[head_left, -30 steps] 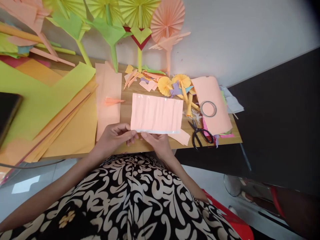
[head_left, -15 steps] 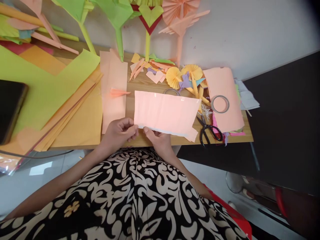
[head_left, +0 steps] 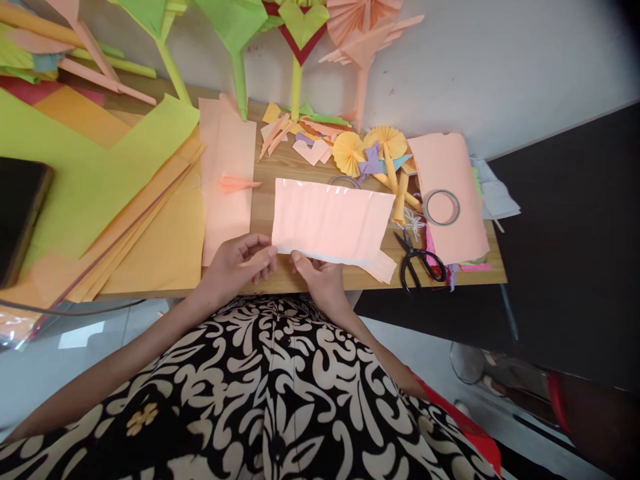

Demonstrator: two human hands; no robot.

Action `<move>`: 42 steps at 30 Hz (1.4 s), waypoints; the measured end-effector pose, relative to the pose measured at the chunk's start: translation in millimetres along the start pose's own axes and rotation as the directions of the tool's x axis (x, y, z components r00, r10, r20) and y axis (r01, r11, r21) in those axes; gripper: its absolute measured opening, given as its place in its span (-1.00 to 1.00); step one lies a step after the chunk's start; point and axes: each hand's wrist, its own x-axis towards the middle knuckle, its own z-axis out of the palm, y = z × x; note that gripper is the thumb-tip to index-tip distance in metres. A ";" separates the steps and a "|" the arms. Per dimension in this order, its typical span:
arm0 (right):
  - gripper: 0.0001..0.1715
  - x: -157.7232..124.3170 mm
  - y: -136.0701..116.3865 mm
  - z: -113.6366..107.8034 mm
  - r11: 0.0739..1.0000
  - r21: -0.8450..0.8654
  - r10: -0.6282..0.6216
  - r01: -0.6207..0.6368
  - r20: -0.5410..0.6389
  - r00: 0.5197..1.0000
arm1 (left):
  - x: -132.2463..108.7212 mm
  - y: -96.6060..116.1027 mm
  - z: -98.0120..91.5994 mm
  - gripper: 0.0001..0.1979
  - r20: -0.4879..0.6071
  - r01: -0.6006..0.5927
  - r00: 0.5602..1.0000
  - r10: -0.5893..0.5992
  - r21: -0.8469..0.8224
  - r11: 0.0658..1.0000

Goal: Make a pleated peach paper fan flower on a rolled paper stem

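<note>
A creased peach paper sheet (head_left: 333, 221) with a shiny strip along its top and bottom edges is held up over the wooden table (head_left: 263, 210). My left hand (head_left: 235, 267) pinches its lower left corner. My right hand (head_left: 320, 277) pinches the lower edge just to the right of that. Both hands sit at the table's near edge, above my patterned lap.
Black scissors (head_left: 417, 261) and a tape ring (head_left: 441, 207) on a peach sheet lie to the right. Paper fans, rolls and scraps (head_left: 365, 157) crowd the back. Green and orange sheets (head_left: 110, 193) cover the left, with a dark device (head_left: 20, 213). Paper flowers stand against the wall.
The view has tilted down a little. The peach sheet has shifted slightly right and flattened in my hands, which keep the same pinch on its lower edge.
</note>
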 end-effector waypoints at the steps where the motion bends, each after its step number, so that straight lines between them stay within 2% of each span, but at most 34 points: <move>1: -0.71 0.0 -0.1 0.6 1.000 -0.001 0.000 0.000 0.001 1.000 | 0.5 -0.6 0.2 -0.74 0.013 -0.011 1.000 0.010 0.033 0.999; 5: -0.75 -0.9 -0.3 2.2 1.000 -0.002 -0.001 0.001 -0.003 1.000 | 1.3 -4.3 -0.1 -0.70 -0.008 -0.064 0.998 0.066 0.123 0.990; 10: -0.71 -3.3 -1.7 -2.5 1.000 -0.022 0.016 -0.018 -0.061 0.998 | -1.7 -5.4 -1.6 -0.71 -0.053 -0.041 0.997 0.050 0.153 0.987; 16: -0.78 -7.7 -4.6 -18.9 0.998 -0.048 0.018 -0.027 -0.175 0.984 | -5.1 1.0 -5.9 -0.73 -0.093 -0.039 0.994 0.060 0.206 0.978; 20: -0.74 -9.3 -5.2 -35.9 0.998 -0.069 -0.008 -0.008 -0.230 0.973 | -7.5 1.7 -11.4 -0.71 -0.123 -0.055 0.989 0.084 0.221 0.974; 26: -0.72 -10.4 -12.2 -54.2 0.991 -0.110 -0.090 0.072 -0.168 0.982 | -15.8 3.9 -13.7 -0.70 -0.207 -0.018 0.976 0.070 0.244 0.970; 30: -0.65 -10.5 -13.9 -60.0 0.986 -0.143 -0.104 0.081 -0.165 0.981 | -18.8 8.6 -15.4 -0.71 -0.219 -0.025 0.972 0.083 0.255 0.967; 37: -0.66 -10.0 -9.2 -62.5 0.982 -0.175 -0.093 0.066 -0.152 0.984 | -20.0 14.0 -24.3 -0.68 -0.195 -0.017 0.975 0.104 0.404 0.915; 42: -0.64 -10.3 -3.8 -60.7 0.974 -0.211 -0.107 0.078 -0.129 0.986 | -24.3 14.9 -24.5 -0.69 -0.251 0.003 0.963 0.093 0.357 0.934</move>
